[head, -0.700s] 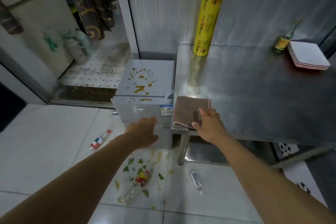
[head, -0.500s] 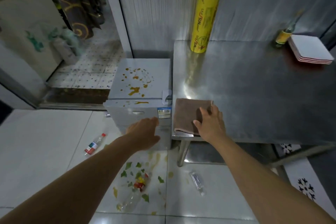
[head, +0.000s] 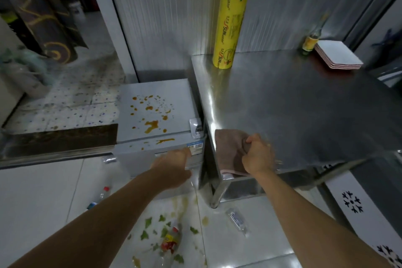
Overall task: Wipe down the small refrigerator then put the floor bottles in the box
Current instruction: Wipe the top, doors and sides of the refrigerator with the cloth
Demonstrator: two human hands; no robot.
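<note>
Now: my right hand (head: 257, 156) fingers bunched tight on cloth (head: 230, 150) at table (head: 304, 104) edge | left hand (head: 174, 165) loose, empty, by stained fridge (head: 152, 115) front | bottles (head: 170, 241) on floor

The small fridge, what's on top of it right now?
Orange sauce spills are spattered across the fridge lid, and nothing else sits on it. The left hand covers part of its front.
</note>
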